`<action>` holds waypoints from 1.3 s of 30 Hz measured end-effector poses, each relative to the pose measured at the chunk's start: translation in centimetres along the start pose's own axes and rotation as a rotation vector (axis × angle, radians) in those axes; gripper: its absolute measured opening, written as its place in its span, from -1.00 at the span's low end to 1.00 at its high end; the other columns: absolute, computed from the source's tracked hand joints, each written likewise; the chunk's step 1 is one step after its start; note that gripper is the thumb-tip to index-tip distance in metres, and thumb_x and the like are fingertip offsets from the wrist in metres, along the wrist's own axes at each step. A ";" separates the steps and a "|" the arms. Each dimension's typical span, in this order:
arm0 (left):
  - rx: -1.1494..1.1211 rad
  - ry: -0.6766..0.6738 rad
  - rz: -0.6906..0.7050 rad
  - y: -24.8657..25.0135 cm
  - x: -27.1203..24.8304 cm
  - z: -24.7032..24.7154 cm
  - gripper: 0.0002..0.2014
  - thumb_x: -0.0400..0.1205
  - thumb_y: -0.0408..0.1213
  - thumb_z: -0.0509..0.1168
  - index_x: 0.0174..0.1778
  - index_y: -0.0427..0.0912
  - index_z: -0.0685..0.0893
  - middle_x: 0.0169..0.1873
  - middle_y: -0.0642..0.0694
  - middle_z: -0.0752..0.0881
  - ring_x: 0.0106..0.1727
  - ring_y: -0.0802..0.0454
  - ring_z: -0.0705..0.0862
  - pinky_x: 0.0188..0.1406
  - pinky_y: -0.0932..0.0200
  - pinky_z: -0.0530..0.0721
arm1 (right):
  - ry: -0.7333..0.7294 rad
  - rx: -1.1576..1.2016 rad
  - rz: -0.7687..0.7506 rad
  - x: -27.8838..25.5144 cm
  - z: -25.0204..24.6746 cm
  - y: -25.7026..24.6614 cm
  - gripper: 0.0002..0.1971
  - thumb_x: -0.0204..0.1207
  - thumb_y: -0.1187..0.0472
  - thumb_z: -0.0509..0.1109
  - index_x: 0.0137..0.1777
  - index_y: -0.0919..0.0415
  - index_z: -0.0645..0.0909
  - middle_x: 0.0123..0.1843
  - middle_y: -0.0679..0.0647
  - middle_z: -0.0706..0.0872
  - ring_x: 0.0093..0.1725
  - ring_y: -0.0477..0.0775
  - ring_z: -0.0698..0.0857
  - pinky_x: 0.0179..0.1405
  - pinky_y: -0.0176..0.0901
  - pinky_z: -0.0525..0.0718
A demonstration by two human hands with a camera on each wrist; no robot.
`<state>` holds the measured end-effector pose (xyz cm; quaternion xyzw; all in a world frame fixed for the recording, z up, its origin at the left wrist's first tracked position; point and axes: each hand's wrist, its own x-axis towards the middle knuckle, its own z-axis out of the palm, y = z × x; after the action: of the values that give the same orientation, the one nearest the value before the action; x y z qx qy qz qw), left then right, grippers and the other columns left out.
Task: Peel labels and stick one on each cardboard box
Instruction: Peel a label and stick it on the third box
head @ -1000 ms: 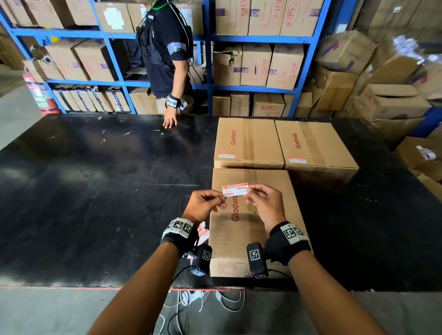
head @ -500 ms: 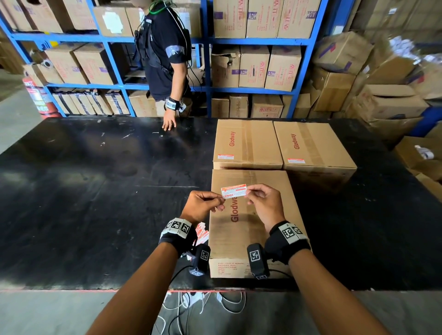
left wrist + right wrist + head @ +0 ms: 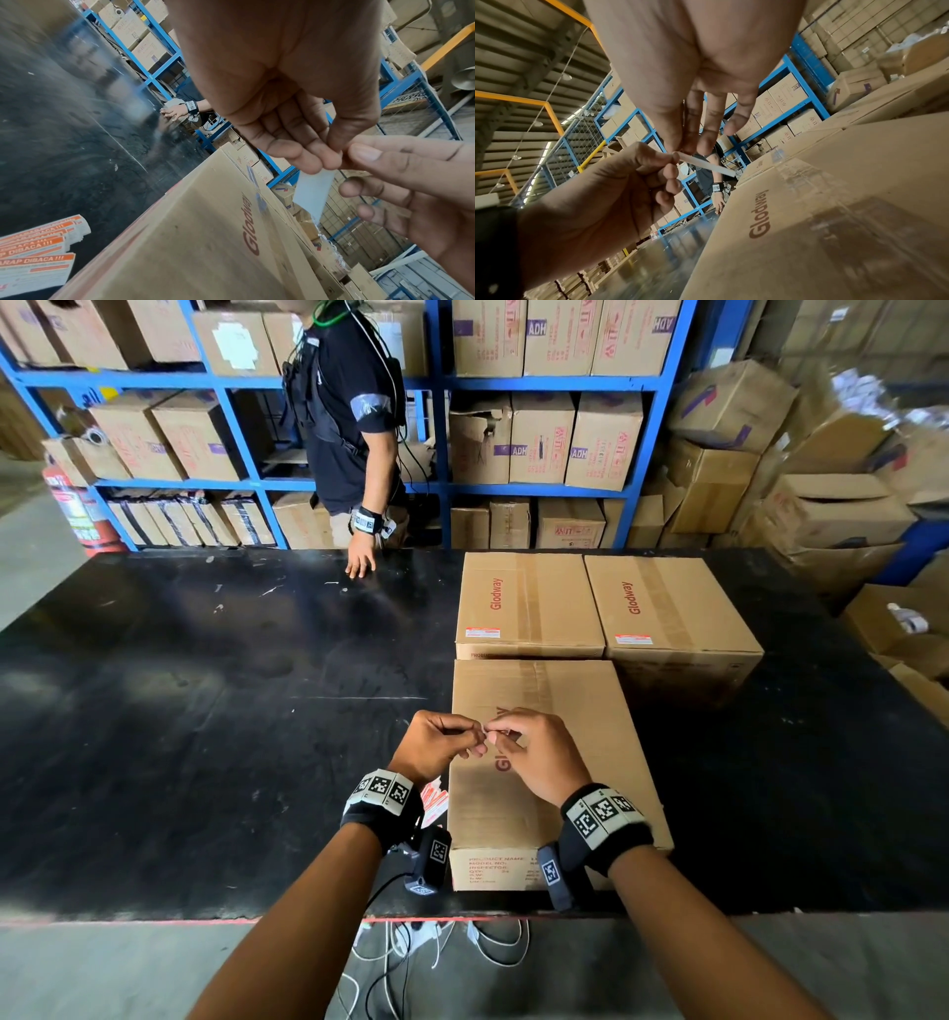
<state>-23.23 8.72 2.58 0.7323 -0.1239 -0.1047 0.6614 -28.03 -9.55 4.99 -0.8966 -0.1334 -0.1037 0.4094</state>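
Three Glodway cardboard boxes stand on the black table (image 3: 205, 711). The far left box (image 3: 529, 588) and far right box (image 3: 678, 603) each carry a red-and-white label (image 3: 482, 633) (image 3: 633, 639) near the front edge. Over the near box (image 3: 580, 690), my left hand (image 3: 441, 742) and right hand (image 3: 539, 757) meet, both pinching one small label. In the left wrist view, that label (image 3: 312, 194) hangs with its white back showing; in the right wrist view, the label (image 3: 706, 165) is edge-on. A stack of orange-headed labels (image 3: 33, 253) lies left of the near box.
Another person stands across the table with a hand (image 3: 362, 564) resting on its far edge. Blue shelving (image 3: 441, 490) full of cartons runs behind, and loose cartons (image 3: 832, 516) are piled at the right. Cables (image 3: 411, 947) lie on the floor below the table's near edge.
My hands have drawn together until their fingertips touch. The label, earlier held flat and stretched between them facing up, is now turned and almost hidden in the head view.
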 end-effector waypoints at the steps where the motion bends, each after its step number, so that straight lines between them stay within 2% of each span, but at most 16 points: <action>1: 0.006 -0.008 0.003 0.0 -0.1 -0.1 -0.86 0.54 -0.65 0.34 -0.19 -0.47 0.82 -0.42 -0.21 0.81 -0.42 0.07 0.71 -0.34 0.25 0.63 | -0.003 0.003 0.007 0.0 0.0 -0.1 -0.82 0.56 0.43 0.54 0.05 0.19 0.88 -0.02 0.05 0.89 -0.10 0.04 0.81 0.02 0.05 0.81; 8: 0.058 -0.099 0.035 0.2 -0.5 -0.7 -0.90 0.59 -0.54 0.41 -0.08 -0.43 0.85 -0.37 -0.12 0.85 -0.36 0.08 0.74 -0.20 0.17 0.74 | -0.028 -0.087 -0.048 0.3 -0.2 -0.2 -0.87 0.53 0.34 0.60 0.04 0.20 0.90 -0.04 0.05 0.90 -0.10 0.07 0.82 -0.01 0.00 0.80; 11: 0.052 -0.119 0.026 0.2 -0.7 -1.0 -0.91 0.59 -0.51 0.43 -0.07 -0.42 0.85 -0.34 -0.16 0.85 -0.34 0.06 0.75 -0.18 0.16 0.75 | -0.044 -0.118 -0.075 0.4 -0.1 0.0 -0.87 0.53 0.28 0.61 0.05 0.20 0.90 -0.03 0.07 0.91 -0.08 0.11 0.84 -0.01 0.01 0.80; 15: 0.046 -0.125 0.024 0.5 -0.9 -1.1 -0.90 0.58 -0.48 0.46 -0.08 -0.45 0.84 -0.34 -0.18 0.84 -0.37 0.09 0.73 -0.23 0.25 0.70 | -0.051 -0.115 -0.057 0.6 0.0 -0.1 -0.89 0.51 0.31 0.60 0.00 0.18 0.91 -0.07 0.04 0.90 -0.12 0.07 0.82 -0.04 -0.02 0.79; 19: 0.053 -0.100 0.016 0.1 -0.5 -1.4 -0.90 0.59 -0.52 0.43 -0.07 -0.47 0.83 -0.36 -0.13 0.85 -0.39 0.11 0.73 -0.24 0.25 0.71 | -0.049 -0.098 -0.043 0.9 0.4 -0.3 -0.89 0.50 0.33 0.57 -0.03 0.19 0.90 -0.12 0.04 0.90 -0.18 0.05 0.79 -0.11 -0.02 0.79; 22: 0.039 -0.059 -0.006 -0.4 -0.2 -1.6 -0.91 0.59 -0.58 0.41 -0.08 -0.52 0.81 -0.39 -0.12 0.84 -0.41 0.11 0.73 -0.27 0.25 0.71 | -0.021 0.002 0.064 1.4 0.9 -0.3 -0.92 0.52 0.32 0.56 -0.08 0.20 0.89 -0.15 0.02 0.89 -0.19 0.02 0.79 -0.13 -0.04 0.79; 24: 0.024 -0.038 -0.042 -0.9 0.0 -2.0 -0.92 0.59 -0.61 0.38 -0.13 -0.51 0.80 -0.41 -0.13 0.83 -0.41 0.10 0.74 -0.30 0.26 0.70 | 0.019 0.083 0.161 1.9 1.2 -0.2 -0.92 0.51 0.35 0.56 -0.11 0.22 0.89 -0.18 0.04 0.90 -0.18 0.03 0.81 -0.10 -0.11 0.78; 27: -0.037 0.022 -0.108 -2.5 0.1 -3.3 -0.81 0.60 -0.64 0.33 -0.22 -0.36 0.80 -0.42 -0.19 0.82 -0.42 0.03 0.75 -0.32 0.20 0.72 | 0.081 0.170 0.280 2.8 1.5 0.3 -0.91 0.51 0.39 0.53 -0.14 0.26 0.87 -0.19 0.07 0.89 -0.14 0.02 0.82 -0.07 -0.25 0.71; 31: -0.094 0.143 -0.222 -5.3 0.0 -6.2 -0.83 0.64 -0.60 0.29 -0.19 -0.37 0.75 -0.43 -0.23 0.77 -0.42 0.00 0.71 -0.37 0.20 0.68 | 0.149 0.249 0.372 4.0 1.1 1.0 -0.92 0.53 0.35 0.54 -0.15 0.23 0.85 -0.17 0.06 0.89 -0.09 0.04 0.84 0.01 -0.14 0.73; 35: 0.048 0.269 -0.392 -10.0 0.2 -9.7 -0.84 0.61 -0.51 0.33 -0.29 -0.32 0.72 -0.43 -0.20 0.79 -0.30 -0.16 0.73 -0.32 0.14 0.69 | 0.175 0.211 0.405 4.9 0.3 1.1 -0.91 0.54 0.37 0.52 -0.13 0.19 0.82 -0.13 0.06 0.88 -0.01 0.01 0.84 -0.01 -0.19 0.74; 37: 0.122 0.315 -0.501 -13.1 0.6 -11.1 -0.83 0.58 -0.45 0.38 -0.35 -0.28 0.73 -0.41 -0.20 0.82 -0.28 -0.20 0.76 -0.22 -0.02 0.80 | 0.172 0.203 0.413 5.0 -0.1 1.0 -0.93 0.55 0.36 0.52 -0.12 0.21 0.82 -0.13 0.05 0.87 -0.03 -0.09 0.82 -0.09 -0.32 0.66; 39: 0.172 0.322 -0.585 -16.4 1.4 -12.1 -0.86 0.46 -0.29 0.45 -0.41 -0.21 0.77 -0.39 -0.20 0.84 -0.27 -0.20 0.83 -0.06 -0.22 0.84 | 0.167 0.208 0.427 4.9 -0.4 0.9 -0.95 0.58 0.34 0.52 -0.08 0.25 0.81 -0.09 0.03 0.87 -0.01 -0.13 0.81 -0.06 -0.33 0.67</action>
<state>-17.38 21.20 -12.47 0.7971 0.1888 -0.1621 0.5502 -23.12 -9.69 6.09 -0.8458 0.0832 -0.0745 0.5217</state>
